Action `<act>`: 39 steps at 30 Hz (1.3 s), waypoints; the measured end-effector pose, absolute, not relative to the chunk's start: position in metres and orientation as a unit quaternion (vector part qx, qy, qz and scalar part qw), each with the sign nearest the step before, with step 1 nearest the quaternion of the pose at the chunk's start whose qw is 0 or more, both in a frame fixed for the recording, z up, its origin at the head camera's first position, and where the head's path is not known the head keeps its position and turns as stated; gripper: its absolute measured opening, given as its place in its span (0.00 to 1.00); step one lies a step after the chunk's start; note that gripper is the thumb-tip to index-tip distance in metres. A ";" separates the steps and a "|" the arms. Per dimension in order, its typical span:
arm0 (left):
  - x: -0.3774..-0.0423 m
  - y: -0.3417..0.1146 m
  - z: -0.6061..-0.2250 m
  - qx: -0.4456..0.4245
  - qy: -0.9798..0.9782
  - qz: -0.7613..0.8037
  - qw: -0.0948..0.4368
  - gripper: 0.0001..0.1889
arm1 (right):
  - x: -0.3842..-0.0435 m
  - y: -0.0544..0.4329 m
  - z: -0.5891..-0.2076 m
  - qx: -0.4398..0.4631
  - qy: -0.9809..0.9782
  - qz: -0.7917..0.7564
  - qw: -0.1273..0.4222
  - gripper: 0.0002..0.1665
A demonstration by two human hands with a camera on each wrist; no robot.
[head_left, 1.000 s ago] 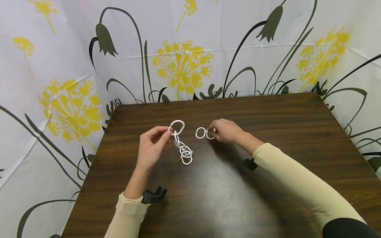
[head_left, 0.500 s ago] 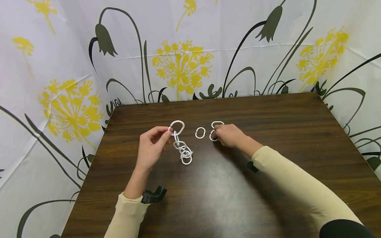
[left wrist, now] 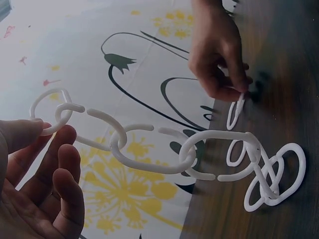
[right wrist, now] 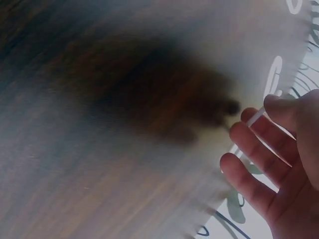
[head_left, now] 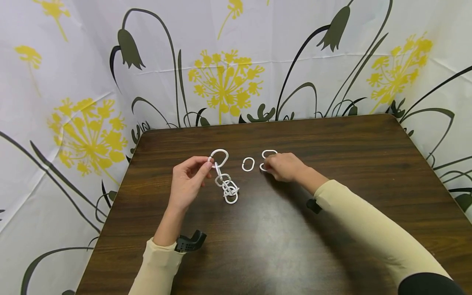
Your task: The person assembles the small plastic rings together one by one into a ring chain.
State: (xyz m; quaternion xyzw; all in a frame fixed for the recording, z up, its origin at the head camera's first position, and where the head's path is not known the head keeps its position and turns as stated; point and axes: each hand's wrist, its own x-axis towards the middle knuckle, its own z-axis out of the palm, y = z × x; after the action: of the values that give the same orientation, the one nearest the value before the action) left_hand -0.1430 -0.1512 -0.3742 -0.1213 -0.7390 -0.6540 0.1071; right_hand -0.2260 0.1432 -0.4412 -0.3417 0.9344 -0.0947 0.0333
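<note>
My left hand pinches the end link of a white plastic chain between thumb and finger. From there the chain hangs down, its lower links heaped on the dark wooden table. In the left wrist view the links of the chain show small gaps in their sides. My right hand is to the right, low over the table, with thumb and fingertips on a loose white link, partly covered by the hand. Just behind it lies another link. A further loose link lies flat between the two hands.
The brown wood-grain table extends around both hands to its far edge. Behind it hangs a white curtain printed with yellow and dark green flowers. Black wrist devices sit at both sleeves.
My right hand has moved slightly right, drawing its link away from the middle loose link and uncovering the one behind. The left hand stays put; the chain's middle links have shifted a little.
</note>
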 end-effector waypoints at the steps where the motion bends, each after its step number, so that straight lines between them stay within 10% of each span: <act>1: -0.144 -0.152 -0.376 -0.122 -0.738 -0.654 0.109 0.06 | -0.226 0.143 -0.439 -0.337 0.935 -0.102 0.037 0.02; 25: -0.145 -0.154 -0.381 -0.128 -0.736 -0.656 0.112 0.06 | -0.212 0.105 -0.351 -0.308 0.819 -0.477 -0.081 0.05; 39: -0.141 -0.151 -0.376 -0.134 -0.745 -0.646 0.098 0.06 | -0.193 0.072 -0.319 -0.285 0.746 -0.602 -0.001 0.07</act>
State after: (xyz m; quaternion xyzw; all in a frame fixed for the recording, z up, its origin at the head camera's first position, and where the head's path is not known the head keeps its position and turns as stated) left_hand -0.1414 -0.1512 -0.3756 -0.1337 -0.7450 -0.6462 0.0979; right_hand -0.1929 0.0723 -0.3188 -0.2854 0.7456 -0.6022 -0.0012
